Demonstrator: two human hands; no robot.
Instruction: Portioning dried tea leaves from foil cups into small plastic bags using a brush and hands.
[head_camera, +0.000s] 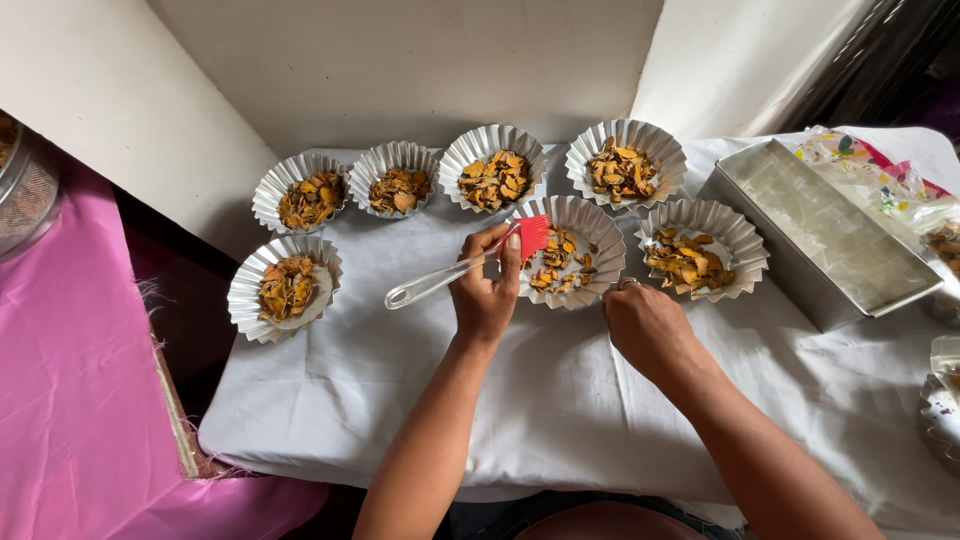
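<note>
Seven fluted silver foil cups are sitting on a white cloth-covered table (560, 400), each one holding a heap of dried orange-yellow slices. Four are lining up along the back edge, one is sitting alone at the left (285, 288), and two are sitting nearer the person: the middle foil cup (570, 250) and the one just beside it on the right (703, 248). They are spaced apart rather than stacked, which seems to be keeping every cup open to reach from above.

At the middle foil cup the left hand (487, 295) is gripping a small brush with a red silicone head and a clear plastic handle (450, 272). Its fingers are curling closed around the handle close to the head, with the thumb pressing on top; that short grip is probably giving finer control, and the long end of the handle is sticking out to the left over the cloth. The red head is lying over the cup's left rim, touching or almost touching the slices.

By the cup's lower right rim the right hand (648, 325) is resting, knuckles up. Its fingers are bent under and hidden, so I cannot tell whether they are pinching the rim or only steadying it.

Farther right, a rectangular metal tray (830, 235) is lying at an angle, with a crumpled colourful plastic wrapper (880, 180) behind it.
</note>
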